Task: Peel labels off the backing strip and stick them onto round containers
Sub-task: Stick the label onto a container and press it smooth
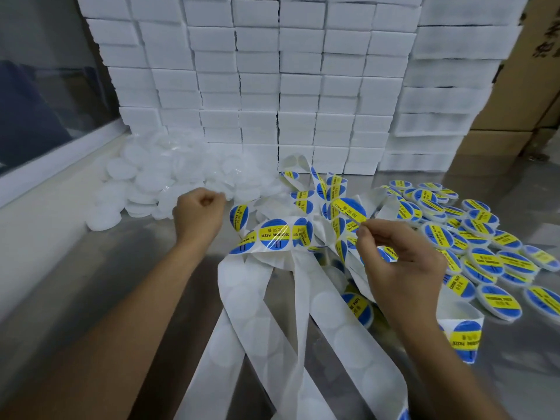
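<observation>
I am holding a peeled label (348, 212) pinched at its edge in my right hand (400, 262), just above the tangled backing strip (272, 237). My left hand (198, 215) is curling at the near edge of the heap of plain white containers (145, 183), left of the strip; I cannot tell whether it is gripping one. Finished labelled containers (485, 259) are lying right of the strip on the desk (136, 283). To do this well, I am thinking the label should stay taut and clear of the strip, then go down centred, pressed from the middle outward.
</observation>
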Demonstrator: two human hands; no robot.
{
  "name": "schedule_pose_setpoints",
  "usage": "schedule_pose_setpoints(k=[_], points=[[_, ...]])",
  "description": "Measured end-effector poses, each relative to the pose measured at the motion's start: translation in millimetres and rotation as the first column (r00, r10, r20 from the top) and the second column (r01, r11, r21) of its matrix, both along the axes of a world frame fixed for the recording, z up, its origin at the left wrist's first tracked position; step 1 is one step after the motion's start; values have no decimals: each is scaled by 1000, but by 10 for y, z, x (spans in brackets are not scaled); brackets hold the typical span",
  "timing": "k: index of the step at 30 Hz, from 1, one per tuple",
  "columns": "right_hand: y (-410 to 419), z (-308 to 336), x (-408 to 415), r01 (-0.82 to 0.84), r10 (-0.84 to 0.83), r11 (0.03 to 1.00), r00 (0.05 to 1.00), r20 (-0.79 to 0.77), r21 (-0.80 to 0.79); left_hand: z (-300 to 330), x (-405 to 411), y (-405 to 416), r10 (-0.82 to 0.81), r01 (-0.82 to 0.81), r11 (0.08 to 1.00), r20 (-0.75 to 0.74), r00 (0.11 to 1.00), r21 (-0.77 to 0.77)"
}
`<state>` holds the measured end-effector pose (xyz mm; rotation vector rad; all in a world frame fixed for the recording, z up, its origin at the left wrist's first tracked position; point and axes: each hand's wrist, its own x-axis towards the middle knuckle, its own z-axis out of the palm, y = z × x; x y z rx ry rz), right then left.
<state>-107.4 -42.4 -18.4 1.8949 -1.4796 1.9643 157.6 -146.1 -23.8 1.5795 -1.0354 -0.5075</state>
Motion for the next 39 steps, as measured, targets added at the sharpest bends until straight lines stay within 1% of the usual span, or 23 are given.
schedule_pose_setpoints(k=[2,5,7,9,12,15,18,21,23,25,28,31,33,35,39], points=[[-12,-14,5,-2,2,1000,1000,-15,-16,6,-11,-188,-124,104,988,189,974,110],[-34,-41,19,-2,1,1000,1000,-29,-23,-25,-39,-414,-260,174,956,409,875,237],[-49,-60,27,-12,11,1000,1000,-23,-25,-33,-66,-516,-334,201,931,489,806,305],[-59,-83,32,-40,40,999,999,-11,-12,-36,-96,-581,-405,214,897,527,747,386],[-51,-94,49,-129,127,990,991,40,58,-29,-153,-613,-413,175,887,563,716,428],[-32,-82,80,-205,196,970,977,81,130,-13,-211,-614,-345,131,920,604,718,369],[-23,-69,91,-213,201,966,975,91,149,3,-251,-609,-262,70,942,591,763,327],[-18,-61,89,-218,205,963,974,96,157,-9,-269,-600,-203,9,954,622,756,300],[-17,-60,87,-222,209,962,973,93,157,-27,-273,-604,-174,-3,963,633,754,269],[-18,-63,87,-223,212,962,973,88,155,-41,-270,-616,-159,16,971,596,787,237],[-25,-65,83,-230,218,957,972,88,178,-50,-279,-628,-123,33,982,499,858,184],[-28,-70,76,-243,228,949,969,92,202,-39,-312,-605,-74,43,995,392,917,88],[-25,-68,80,-253,236,944,966,102,211,9,-311,-562,-22,21,1000,356,934,7],[-19,-62,93,-270,250,940,961,116,210,98,-285,-487,21,12,996,354,935,-92],[-2,-57,100,-304,271,925,949,163,229,303,-274,-156,42,40,963,295,955,-266]])
